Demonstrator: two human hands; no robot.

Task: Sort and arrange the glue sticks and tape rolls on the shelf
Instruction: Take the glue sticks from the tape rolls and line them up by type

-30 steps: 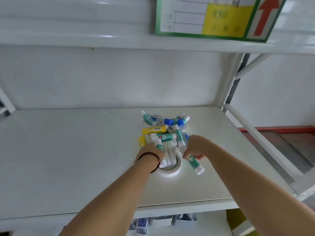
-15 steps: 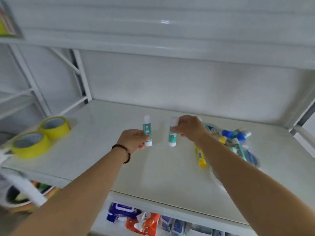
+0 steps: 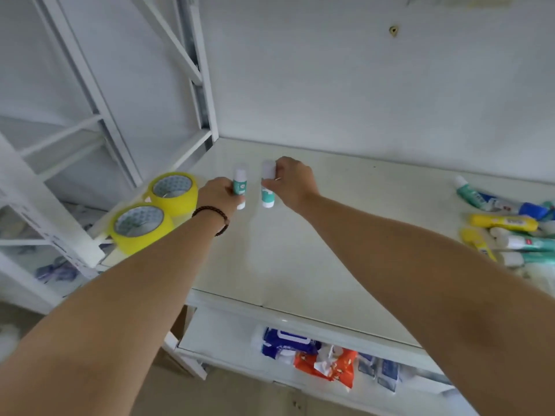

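My left hand (image 3: pixel 218 196) grips a teal-and-white glue stick (image 3: pixel 240 184) upright just above the white shelf (image 3: pixel 300 265). Right beside it, my right hand (image 3: pixel 292 183) pinches a second teal-and-white glue stick (image 3: pixel 267 197) by its white cap, also upright. The two sticks stand side by side, a small gap apart, near the shelf's back left. A heap of teal, yellow and blue glue sticks (image 3: pixel 510 229) lies at the right edge of the view. Two yellow tape rolls (image 3: pixel 156 211) sit flat at the shelf's left end, touching each other.
White upright posts and diagonal braces (image 3: pixel 198 85) close off the shelf's left end behind the tape. The white wall (image 3: pixel 360 85) runs along the back. Below the front edge, a lower shelf holds blue and orange packets (image 3: pixel 309 352).
Both hands lifted a glue stick each out of the pile and carried them left across the shelf. The view swung left with them, and the sticks now sit nearer the tape rolls.
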